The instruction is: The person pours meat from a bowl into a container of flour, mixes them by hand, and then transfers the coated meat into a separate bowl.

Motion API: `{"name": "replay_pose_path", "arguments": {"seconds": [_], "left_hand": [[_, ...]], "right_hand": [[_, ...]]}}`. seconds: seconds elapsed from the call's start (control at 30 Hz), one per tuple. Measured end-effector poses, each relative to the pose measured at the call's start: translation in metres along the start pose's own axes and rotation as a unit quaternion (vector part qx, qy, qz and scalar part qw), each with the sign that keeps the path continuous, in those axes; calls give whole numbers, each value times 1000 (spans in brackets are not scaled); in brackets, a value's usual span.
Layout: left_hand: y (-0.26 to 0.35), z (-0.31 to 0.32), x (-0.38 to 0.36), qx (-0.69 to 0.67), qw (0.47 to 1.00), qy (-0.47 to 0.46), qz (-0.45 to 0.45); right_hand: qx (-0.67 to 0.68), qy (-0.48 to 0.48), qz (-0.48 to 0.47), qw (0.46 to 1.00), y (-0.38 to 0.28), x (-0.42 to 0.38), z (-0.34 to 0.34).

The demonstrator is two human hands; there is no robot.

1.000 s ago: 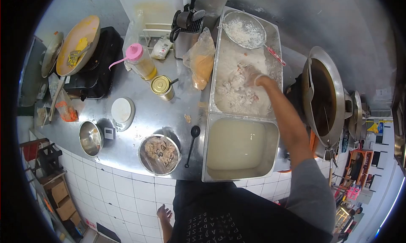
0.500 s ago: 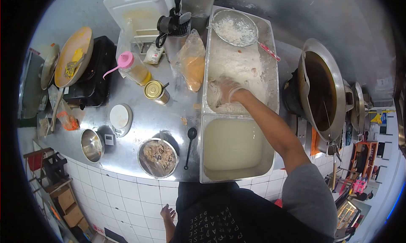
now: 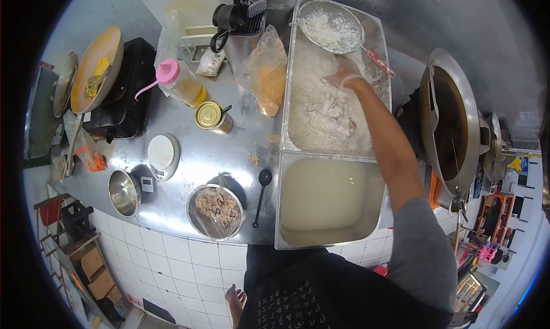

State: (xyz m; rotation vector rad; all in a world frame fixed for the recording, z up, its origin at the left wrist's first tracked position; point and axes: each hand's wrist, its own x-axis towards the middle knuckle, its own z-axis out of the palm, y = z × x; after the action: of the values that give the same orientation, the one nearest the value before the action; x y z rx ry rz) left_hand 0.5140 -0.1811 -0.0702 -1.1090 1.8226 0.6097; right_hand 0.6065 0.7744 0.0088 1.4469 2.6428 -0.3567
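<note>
My right hand (image 3: 345,74), which seems to wear a thin clear glove, reaches into the flour (image 3: 312,91) in the upper metal tray (image 3: 385,54). Its fingers are blurred and partly sunk in the flour, just below a round sieve (image 3: 331,28) with flour in it and a red patterned handle. Flour-coated lumps (image 3: 332,114) lie nearer to me in the same tray. Down at my side, over the tiled floor, hangs my left hand (image 3: 235,296), its fingers loosely curled and apart, holding nothing.
A tray of pale liquid (image 3: 321,194) adjoins the flour tray. To the left are a black spoon (image 3: 262,197), a bowl with bagged meat (image 3: 216,211), a scale (image 3: 164,157), a can (image 3: 213,118) and a bag of orange crumbs (image 3: 269,77). A large wok (image 3: 452,122) of dark liquid stands right.
My right hand has moved away from me and rightward through the flour, towards the sieve. Where it was, coated lumps now show. My left hand stays low at my side.
</note>
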Motion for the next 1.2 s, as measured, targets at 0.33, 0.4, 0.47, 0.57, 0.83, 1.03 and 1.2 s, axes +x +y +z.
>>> {"name": "replay_pose_path", "arguments": {"seconds": [0.33, 0.4, 0.47, 0.57, 0.83, 1.03, 1.2], "left_hand": [[-36, 4, 66, 46, 998, -29, -30], [-13, 16, 43, 71, 997, -24, -31], [-1, 20, 22, 60, 998, -35, -10], [3, 20, 14, 44, 997, -50, 35], [4, 5, 32, 36, 998, -53, 23], [1, -9, 10, 23, 992, -86, 94], [4, 4, 23, 74, 997, 3, -23]], "right_hand": [[6, -252, -153, 956, -117, -127, -31], [42, -233, -191, 953, -82, -131, -17], [44, -199, -190, 960, -58, -135, -20], [-25, -192, -53, 980, -63, -140, -50], [157, -170, -50, 972, -21, -108, -1], [64, -116, 53, 990, 7, -54, 2], [133, -78, -8, 988, -15, -80, 66]]}}
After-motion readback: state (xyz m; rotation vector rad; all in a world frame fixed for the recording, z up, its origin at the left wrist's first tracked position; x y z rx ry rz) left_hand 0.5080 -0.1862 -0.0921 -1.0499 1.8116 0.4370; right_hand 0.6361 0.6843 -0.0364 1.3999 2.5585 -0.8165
